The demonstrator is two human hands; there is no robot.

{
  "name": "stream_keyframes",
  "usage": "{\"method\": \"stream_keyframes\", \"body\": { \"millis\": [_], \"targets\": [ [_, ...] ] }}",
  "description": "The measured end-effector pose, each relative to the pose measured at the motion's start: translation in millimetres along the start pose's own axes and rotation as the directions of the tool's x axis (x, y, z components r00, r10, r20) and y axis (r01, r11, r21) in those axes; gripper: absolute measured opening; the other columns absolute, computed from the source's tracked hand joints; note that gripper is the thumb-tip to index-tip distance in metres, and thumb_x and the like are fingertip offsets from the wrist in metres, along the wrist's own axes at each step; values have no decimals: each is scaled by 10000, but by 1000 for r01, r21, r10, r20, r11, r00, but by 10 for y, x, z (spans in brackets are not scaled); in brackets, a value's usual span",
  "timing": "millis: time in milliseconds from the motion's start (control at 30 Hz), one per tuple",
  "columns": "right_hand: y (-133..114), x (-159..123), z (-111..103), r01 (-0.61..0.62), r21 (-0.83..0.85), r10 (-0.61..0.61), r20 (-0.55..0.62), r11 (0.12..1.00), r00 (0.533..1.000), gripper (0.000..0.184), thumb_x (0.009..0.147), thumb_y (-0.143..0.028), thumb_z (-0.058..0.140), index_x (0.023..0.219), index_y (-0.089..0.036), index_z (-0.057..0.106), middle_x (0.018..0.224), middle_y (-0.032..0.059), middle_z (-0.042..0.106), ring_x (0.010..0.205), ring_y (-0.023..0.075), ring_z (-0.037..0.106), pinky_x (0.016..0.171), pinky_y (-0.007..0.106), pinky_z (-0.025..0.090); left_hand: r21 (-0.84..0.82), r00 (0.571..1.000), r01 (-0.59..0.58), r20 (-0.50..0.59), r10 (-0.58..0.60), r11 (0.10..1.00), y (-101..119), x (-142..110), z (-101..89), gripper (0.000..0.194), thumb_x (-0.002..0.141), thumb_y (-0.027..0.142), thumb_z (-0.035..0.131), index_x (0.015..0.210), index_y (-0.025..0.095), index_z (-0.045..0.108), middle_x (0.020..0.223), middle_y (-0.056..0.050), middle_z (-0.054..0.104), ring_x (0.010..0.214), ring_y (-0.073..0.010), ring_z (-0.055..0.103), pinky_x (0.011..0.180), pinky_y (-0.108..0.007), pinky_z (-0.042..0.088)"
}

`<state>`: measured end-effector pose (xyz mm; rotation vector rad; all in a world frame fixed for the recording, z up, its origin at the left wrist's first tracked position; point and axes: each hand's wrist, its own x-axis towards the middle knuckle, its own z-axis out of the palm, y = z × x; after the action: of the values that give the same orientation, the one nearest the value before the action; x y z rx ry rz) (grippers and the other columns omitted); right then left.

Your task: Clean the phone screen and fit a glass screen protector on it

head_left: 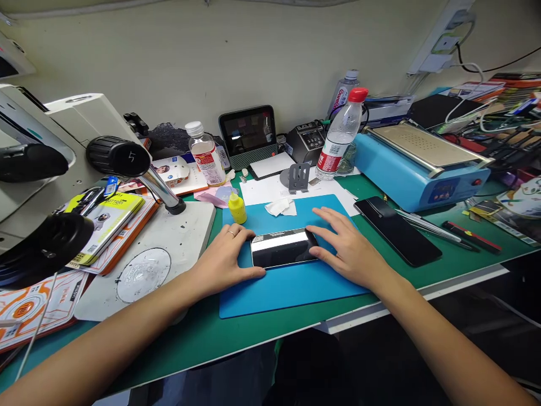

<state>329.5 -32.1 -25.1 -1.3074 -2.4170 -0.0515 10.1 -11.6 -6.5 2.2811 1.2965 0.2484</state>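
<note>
Head view: left hand (222,256) and right hand (353,251) lightly grip opposite ends of a glossy black rectangular phone (283,257) on the flat blue mat (270,299), near the green bench's (190,347) front edge, apparently steadying it; shifting calls for even pressure.

We seem to be in small repair workshop, phone work by look of it. Our signs: green-topped bench (190,344) with blue work mat (291,293), microscope (76,129) at left, blue heated-plate type machine (406,175) at right, tweezers (435,228) by black phone (397,231). We see plain wall (253,56) behind, power sockets (443,48), crowded tools (502,141), drink bottles (342,135) among gear.
</note>
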Motion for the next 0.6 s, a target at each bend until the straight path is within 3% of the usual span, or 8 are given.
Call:
{"method": "stream_keyframes", "body": {
  "millis": [100, 233, 333, 467, 600],
  "targets": [
    [-5, -2, 1, 45, 13, -45, 61, 999, 997, 500, 1013, -508, 529, 1364, -178, 663, 1595, 205, 469, 1494, 415, 400, 1111, 636, 483, -2, 1000, 9, 8, -9, 1000, 7, -1, -7, 684, 809, 617, 741, 1327, 215, 548, 1306, -102, 558, 1261, -348, 478, 1059, -530, 469],
    [0, -5, 6, -29, -2, 29, -29, 1000, 999, 455, 1026, -488, 509, 1257, -153, 712, 1533, 220, 535, 1465, 409, 440, 1118, 640, 474, -2, 1000, 9, 9, -9, 1000, 6, -1, -11, 692, 810, 625, 737, 1336, 219, 543, 1314, -99, 551, 1263, -346, 477, 1060, -530, 468],
    [-4, -7, -6, 51, 15, -51, 15, 999, 999, 461, 1007, -502, 546, 1290, -167, 690, 1562, 210, 507, 1471, 406, 434, 1114, 631, 481, -2, 1000, 6, 7, -6, 1000, 3, -1, -6, 686, 814, 628, 732, 1334, 222, 543, 1311, -102, 551, 1259, -345, 479, 1052, -525, 471],
    [-25, -3, -28, 46, 26, -46, -29, 999, 999, 457, 1004, -512, 545, 1223, -145, 706, 1549, 234, 513, 1468, 417, 433, 1116, 639, 472, -1, 1000, 5, 8, -5, 1000, 2, 1, 3, 689, 811, 618, 738, 1336, 219, 538, 1304, -106, 555, 1251, -344, 485, 1045, -521, 476],
    [-32, 1, -31, 74, 65, -75, 24, 995, 997, 495, 987, -563, 551, 1239, -164, 697, 1562, 219, 507, 1475, 411, 428, 1124, 630, 466, 11, 1000, -15, -16, 15, 1000, -12, -1, 15, 680, 817, 623, 734, 1331, 221, 545, 1309, -108, 563, 1253, -350, 489, 1043, -527, 475]
  ]
}}
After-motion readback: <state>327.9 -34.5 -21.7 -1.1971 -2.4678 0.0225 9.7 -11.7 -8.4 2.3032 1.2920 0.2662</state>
